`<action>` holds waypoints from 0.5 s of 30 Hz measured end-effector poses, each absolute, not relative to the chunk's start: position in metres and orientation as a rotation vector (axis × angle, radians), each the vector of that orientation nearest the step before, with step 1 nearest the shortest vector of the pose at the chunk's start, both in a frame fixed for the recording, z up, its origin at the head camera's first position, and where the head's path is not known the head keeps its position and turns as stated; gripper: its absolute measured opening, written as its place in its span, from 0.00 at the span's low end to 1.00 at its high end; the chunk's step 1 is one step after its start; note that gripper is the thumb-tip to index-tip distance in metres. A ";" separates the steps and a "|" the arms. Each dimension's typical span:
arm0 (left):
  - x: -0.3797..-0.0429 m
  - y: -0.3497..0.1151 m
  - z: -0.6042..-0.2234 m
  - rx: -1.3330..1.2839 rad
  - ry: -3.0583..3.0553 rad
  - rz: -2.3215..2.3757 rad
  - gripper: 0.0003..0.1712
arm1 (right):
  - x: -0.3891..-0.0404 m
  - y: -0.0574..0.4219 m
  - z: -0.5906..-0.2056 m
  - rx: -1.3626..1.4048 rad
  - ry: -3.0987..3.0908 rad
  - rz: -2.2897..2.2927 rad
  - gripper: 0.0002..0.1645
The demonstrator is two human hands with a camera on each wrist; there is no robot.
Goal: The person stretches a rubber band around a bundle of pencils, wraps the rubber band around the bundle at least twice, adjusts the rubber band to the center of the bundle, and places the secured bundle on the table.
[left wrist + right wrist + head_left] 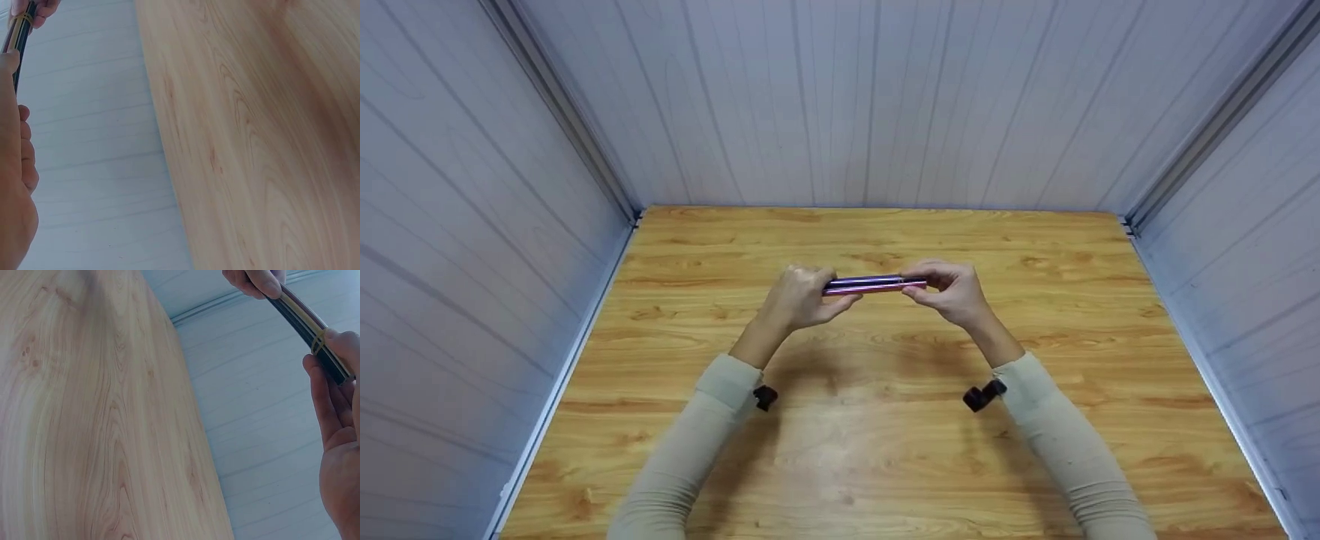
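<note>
Held level above the table is a bundle of slim, pencil-like sticks [864, 285], shiny purple and pink in the head view. Dark and tan lengths of the bundle [297, 316] show in the right wrist view. A yellow rubber band [318, 342] wraps it near its right end. My left hand [799, 298] grips the left end, thumb along the near side. At the other end, my right hand [956, 294] pinches the bundle beside the band between thumb and fingers. Part of the left end is hidden inside the left hand.
Below the hands lies a wood-grain table [840, 442]. A pale panelled wall [840, 105] stands at its back, with similar panels at left and right. Small black devices [981, 396] sit on both wrists, over light sleeves.
</note>
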State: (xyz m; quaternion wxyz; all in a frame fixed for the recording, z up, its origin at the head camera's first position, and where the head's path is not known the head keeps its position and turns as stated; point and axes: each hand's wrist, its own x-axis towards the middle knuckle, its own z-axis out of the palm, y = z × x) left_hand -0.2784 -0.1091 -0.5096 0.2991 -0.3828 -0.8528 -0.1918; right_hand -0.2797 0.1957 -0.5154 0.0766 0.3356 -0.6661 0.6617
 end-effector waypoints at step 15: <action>-0.277 -0.100 -0.506 -1.087 -2.258 -0.673 0.20 | -0.278 0.201 -0.511 0.970 -2.075 1.960 0.12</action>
